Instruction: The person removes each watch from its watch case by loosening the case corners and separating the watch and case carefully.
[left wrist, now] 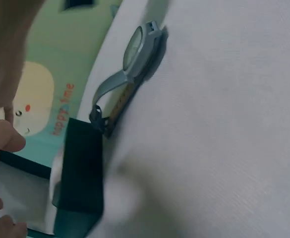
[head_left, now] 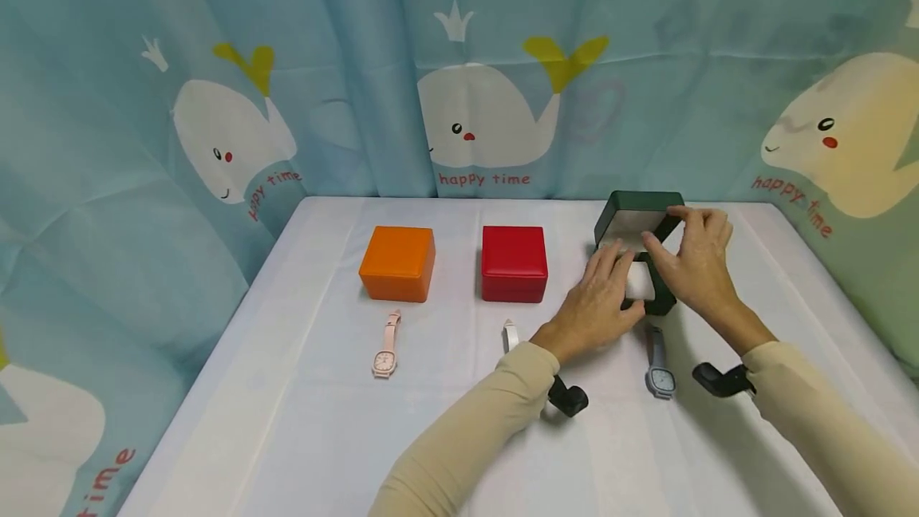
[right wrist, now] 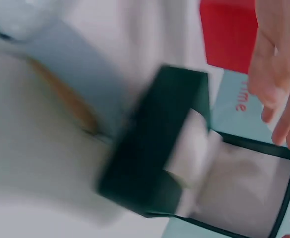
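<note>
A green watch box [head_left: 639, 202] stands with its lid raised at the right of the table, a white cushion [head_left: 639, 282] inside. My right hand [head_left: 696, 258] pinches the lid's right edge, the thumb on the inner side. At the box's left is my left hand [head_left: 592, 301], its fingers extended by the lid and its thumb near the base's front. In the right wrist view, the left fingers [right wrist: 286, 116] lie close to the lid rim. A blue-grey wristwatch [head_left: 659, 373] lies in front of the box; its strap loop shows in the left wrist view.
An orange box [head_left: 397, 262] and a red box [head_left: 514, 263], both closed, stand further left. A pink wristwatch [head_left: 386, 349] lies before the orange one. A white strap [head_left: 510, 333] shows partly behind the left forearm. A whale-print curtain [head_left: 345, 102] hangs behind the table.
</note>
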Demonstrator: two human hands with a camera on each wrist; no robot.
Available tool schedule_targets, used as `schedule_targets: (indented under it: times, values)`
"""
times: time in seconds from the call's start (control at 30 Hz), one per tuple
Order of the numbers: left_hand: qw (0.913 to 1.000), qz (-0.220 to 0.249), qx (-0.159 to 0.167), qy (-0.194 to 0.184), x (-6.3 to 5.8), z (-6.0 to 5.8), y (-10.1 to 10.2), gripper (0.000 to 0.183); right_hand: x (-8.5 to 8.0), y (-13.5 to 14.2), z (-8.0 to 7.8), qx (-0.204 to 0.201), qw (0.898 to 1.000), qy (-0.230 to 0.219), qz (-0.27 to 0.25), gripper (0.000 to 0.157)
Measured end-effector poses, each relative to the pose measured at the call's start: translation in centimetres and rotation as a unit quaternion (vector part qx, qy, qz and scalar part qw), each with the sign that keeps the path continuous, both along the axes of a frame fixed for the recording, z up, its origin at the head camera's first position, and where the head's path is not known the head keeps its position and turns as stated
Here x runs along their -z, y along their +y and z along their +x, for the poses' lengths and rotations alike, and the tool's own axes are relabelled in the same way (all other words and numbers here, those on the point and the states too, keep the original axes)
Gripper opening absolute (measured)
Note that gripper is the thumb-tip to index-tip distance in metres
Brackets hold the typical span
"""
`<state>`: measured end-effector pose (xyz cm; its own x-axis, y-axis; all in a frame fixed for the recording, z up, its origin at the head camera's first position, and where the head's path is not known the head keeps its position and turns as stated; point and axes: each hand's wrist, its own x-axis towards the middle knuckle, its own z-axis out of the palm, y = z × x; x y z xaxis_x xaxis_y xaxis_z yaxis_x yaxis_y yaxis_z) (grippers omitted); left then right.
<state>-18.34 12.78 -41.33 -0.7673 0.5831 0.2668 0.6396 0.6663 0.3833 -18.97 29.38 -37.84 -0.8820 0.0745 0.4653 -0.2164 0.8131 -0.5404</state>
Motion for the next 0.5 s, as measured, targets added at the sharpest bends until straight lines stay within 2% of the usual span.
schedule_targets:
  times: [0.1,0.23,0.3,0.4,0.5]
  values:
    - [0.9987,-0.022,-0.021,0.040,-0.4,0.1,0.0,0.073,-1.7,-0.4,-2.1,-0.003,1.000,-0.030,0.005,0.073]
    - [0.9962,-0.045,-0.046,0.058,-0.7,0.5,0.1,0.072,-3.2,-1.0,-4.2,0.008,0.992,-0.116,0.042,0.092]
    - [0.9943,-0.066,-0.058,0.061,-0.8,0.7,0.2,0.071,-3.7,-1.2,-4.9,0.015,0.983,-0.171,0.066,0.099]
    - [0.9905,-0.102,-0.071,0.059,-1.0,1.2,0.4,0.067,-4.3,-1.4,-5.6,0.016,0.963,-0.249,0.099,0.103]
    - [0.9883,-0.123,-0.077,0.048,-1.3,1.8,0.6,0.061,-4.8,-1.4,-5.8,0.013,0.945,-0.300,0.133,0.104]
